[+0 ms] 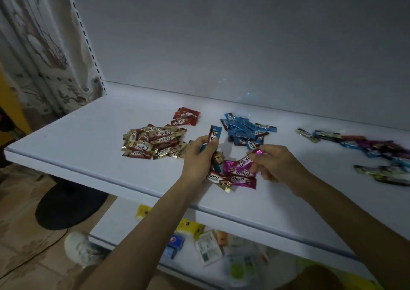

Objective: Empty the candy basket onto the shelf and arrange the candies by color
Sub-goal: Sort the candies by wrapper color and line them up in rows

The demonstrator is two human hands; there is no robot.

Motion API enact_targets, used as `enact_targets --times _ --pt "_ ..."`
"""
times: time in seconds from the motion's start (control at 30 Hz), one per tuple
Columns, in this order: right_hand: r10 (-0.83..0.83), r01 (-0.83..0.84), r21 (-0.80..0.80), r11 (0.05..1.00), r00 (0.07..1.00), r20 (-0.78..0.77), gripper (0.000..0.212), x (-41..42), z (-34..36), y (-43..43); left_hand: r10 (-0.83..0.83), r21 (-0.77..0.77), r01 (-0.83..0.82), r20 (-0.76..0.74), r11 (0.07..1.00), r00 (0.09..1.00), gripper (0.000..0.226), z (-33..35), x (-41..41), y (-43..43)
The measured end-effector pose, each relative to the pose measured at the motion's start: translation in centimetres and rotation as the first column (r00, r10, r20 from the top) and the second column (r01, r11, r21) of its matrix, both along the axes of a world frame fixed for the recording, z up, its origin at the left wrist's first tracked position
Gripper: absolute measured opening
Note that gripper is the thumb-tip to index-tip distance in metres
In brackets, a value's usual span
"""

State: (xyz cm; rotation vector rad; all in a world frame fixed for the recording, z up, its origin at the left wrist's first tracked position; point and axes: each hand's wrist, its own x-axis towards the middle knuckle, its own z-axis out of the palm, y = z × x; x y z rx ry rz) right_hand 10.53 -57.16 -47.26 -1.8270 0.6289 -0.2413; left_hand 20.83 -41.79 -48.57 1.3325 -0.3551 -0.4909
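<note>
- Left hand [200,156]: fingers curled round a bunch of candies, held just above the white shelf [88,138]. A blue candy [215,133] sticks up out of the grip and a gold candy [220,179] pokes out below.
- Right hand [276,164]: thumb and fingertips pinch one twisted end of a pink candy [245,161].
- Pink candies [241,177]: small group lying on the shelf between the two hands, under the pinched one.
- Gold pile [150,144]: on the shelf, left of the left hand.
- Blue pile [245,129]: on the shelf behind the hands, apart from the gold pile.
- Red pile [186,117]: small, just behind the gold pile.
- Mixed heap [377,152]: several colours together, far right of the shelf, blurred.
</note>
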Motion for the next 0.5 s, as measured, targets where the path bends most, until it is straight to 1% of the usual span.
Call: enact_targets --times 0.17,0.23,0.33,0.4,0.47,0.5 --pt "-0.033 0.033 -0.052 0.998 0.999 0.004 0.013 -0.19 -0.88 -0.20 0.006 -0.007 -0.006 0.011 1.000 1.000 0.014 0.39 0.00 0.19" --pt "-0.020 0.017 -0.098 0.995 0.999 -0.029 0.017 -0.19 -0.91 -0.22 0.011 -0.026 -0.011 0.003 1.000 1.000 0.012 0.49 0.12 0.26" --pt "0.006 -0.043 -0.239 0.970 0.988 -0.153 0.025 -0.44 -1.04 -0.49 0.029 -0.049 -0.029 0.000 0.998 1.000 0.010 0.60 0.26 0.44" --pt "-0.007 -0.063 -0.338 0.939 0.980 -0.201 0.032 -0.66 -1.14 -0.58 0.041 -0.060 -0.042 -0.014 0.997 0.999 0.009 0.61 0.32 0.47" --pt "-0.047 -0.029 -0.429 0.903 0.985 -0.166 0.034 -0.79 -1.10 -0.53 0.063 -0.064 -0.065 -0.042 0.996 0.997 0.011 0.54 0.40 0.30" --pt "-0.069 0.008 -0.474 0.881 0.991 -0.112 0.032 -0.90 -1.12 -0.33 0.081 -0.065 -0.086 -0.067 0.994 0.994 0.012 0.46 0.42 0.24"
